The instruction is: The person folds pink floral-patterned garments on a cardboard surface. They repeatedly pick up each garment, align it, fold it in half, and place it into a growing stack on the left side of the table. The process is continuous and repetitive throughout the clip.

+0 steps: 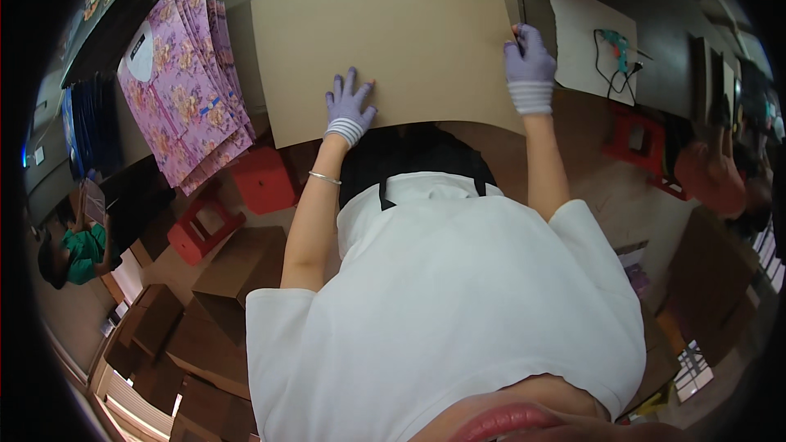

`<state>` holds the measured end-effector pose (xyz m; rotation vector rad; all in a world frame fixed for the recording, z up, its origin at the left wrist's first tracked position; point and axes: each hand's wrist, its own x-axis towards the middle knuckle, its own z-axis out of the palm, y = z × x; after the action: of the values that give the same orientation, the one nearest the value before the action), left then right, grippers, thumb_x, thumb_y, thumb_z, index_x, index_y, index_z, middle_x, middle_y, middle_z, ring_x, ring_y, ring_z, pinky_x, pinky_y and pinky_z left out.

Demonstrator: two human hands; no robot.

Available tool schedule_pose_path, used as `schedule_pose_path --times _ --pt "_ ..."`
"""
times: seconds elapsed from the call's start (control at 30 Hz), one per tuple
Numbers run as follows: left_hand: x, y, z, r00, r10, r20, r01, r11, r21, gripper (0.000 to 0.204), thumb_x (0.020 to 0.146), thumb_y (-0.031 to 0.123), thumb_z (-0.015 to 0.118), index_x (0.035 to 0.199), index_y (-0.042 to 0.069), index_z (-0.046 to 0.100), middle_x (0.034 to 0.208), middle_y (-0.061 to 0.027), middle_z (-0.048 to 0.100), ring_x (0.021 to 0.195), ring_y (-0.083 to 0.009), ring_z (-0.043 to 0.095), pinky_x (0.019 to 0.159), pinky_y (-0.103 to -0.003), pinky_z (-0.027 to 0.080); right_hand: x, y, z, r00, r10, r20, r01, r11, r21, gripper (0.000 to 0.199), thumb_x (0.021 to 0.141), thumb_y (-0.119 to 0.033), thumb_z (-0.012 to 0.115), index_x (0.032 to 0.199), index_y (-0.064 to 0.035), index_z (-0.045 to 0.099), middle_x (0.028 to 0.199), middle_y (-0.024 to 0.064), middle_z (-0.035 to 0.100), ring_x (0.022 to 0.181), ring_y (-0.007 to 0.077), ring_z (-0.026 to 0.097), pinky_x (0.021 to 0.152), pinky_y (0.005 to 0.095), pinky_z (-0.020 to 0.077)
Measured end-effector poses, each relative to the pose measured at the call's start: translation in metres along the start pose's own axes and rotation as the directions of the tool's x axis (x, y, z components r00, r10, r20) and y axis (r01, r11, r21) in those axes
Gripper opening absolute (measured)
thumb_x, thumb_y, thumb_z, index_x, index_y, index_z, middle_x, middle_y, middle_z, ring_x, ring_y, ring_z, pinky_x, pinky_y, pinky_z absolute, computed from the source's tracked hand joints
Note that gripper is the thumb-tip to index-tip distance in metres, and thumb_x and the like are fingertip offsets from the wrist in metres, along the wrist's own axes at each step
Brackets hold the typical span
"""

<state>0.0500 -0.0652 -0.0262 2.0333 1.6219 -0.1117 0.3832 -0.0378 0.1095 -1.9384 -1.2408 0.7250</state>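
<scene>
A large brown cardboard sheet point(393, 41) is shown at 12 o'clock, laid flat on a grey work surface point(671, 65); its far edge is cut off by the upper border. At 11 o'clock, the left hand point(350, 106), gloved in lavender with striped cuff, is placed on the sheet with fingers spread, and nothing is grasped by it. Between 1 and 2 o'clock, the right hand point(530, 57), similarly gloved, is positioned at the sheet's right edge with fingers curled; the fingertips are partly hidden, and whether the edge or a small object is gripped cannot be told. At 2 o'clock, a teal gun-shaped tool point(616, 51) is lain upon a white sheet point(573, 41). At 10 o'clock, a fanned stack of purple floral pieces point(184, 82) is seen, and near 9 o'clock two red stools, the nearer point(266, 180) partly covered by the stack. Brown boxes point(237, 274) are piled toward 8 o'clock, partly concealed by the wearer's white shirt point(458, 295). A co-worker in green point(86, 245) at 9 o'clock and another person point(712, 180) at 3 o'clock are blurred and distorted by the lens.
</scene>
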Motion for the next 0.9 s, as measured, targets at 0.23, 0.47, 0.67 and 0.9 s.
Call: schedule_pose_path --times 0.23,0.47,0.67,0.9 --pt "0.010 -0.095 -0.062 0.564 -0.606 -0.561 0.196 0.758 -0.622 0.081 0.086 0.030 0.073 0.144 -0.007 0.030 0.143 -0.0251 0.044 0.130 -0.0305 0.048 0.112 -0.036 0.034 0.004 0.046 -0.173 0.995 -0.050 -0.085 0.079 0.921 0.381 0.040 0.089 -0.004 0.066 0.127 0.0036 0.054 0.110 0.0064 0.061 0.100 0.0146 0.060 0.090 0.0250 0.0478" --pt "-0.014 -0.108 -0.117 0.774 -0.525 -0.354 -0.024 0.533 -0.845 0.036 0.088 0.012 0.069 0.118 -0.007 0.063 0.106 -0.0115 0.070 0.089 -0.0138 0.065 0.084 -0.027 0.052 0.047 0.171 -0.146 0.998 0.056 -0.034 -0.044 0.955 0.294 0.049 0.085 0.005 0.061 0.133 0.0051 0.051 0.120 0.0114 0.062 0.107 0.0164 0.061 0.095 0.0283 0.0479" --pt "-0.028 -0.063 -0.133 0.762 -0.367 -0.533 0.006 0.828 -0.561 0.030 0.086 0.010 0.067 0.115 0.001 0.067 0.117 -0.0171 0.066 0.095 -0.0221 0.066 0.084 -0.030 0.053 0.025 0.067 -0.050 0.989 -0.095 0.116 0.096 0.995 -0.008 0.048 0.091 -0.002 0.057 0.138 -0.0034 0.051 0.134 0.0126 0.058 0.114 0.0177 0.060 0.097 0.0278 0.0463" --pt "0.017 0.049 -0.078 0.764 0.091 -0.639 -0.166 0.984 -0.059 0.036 0.082 0.027 0.062 0.116 0.016 0.068 0.146 -0.0184 0.042 0.137 -0.0478 0.032 0.110 -0.062 0.025 0.004 0.000 0.089 0.822 -0.560 0.107 0.568 0.788 -0.237 0.037 0.093 -0.020 0.056 0.129 -0.0139 0.056 0.146 0.0111 0.046 0.132 0.0342 0.045 0.110 0.0446 0.0345"
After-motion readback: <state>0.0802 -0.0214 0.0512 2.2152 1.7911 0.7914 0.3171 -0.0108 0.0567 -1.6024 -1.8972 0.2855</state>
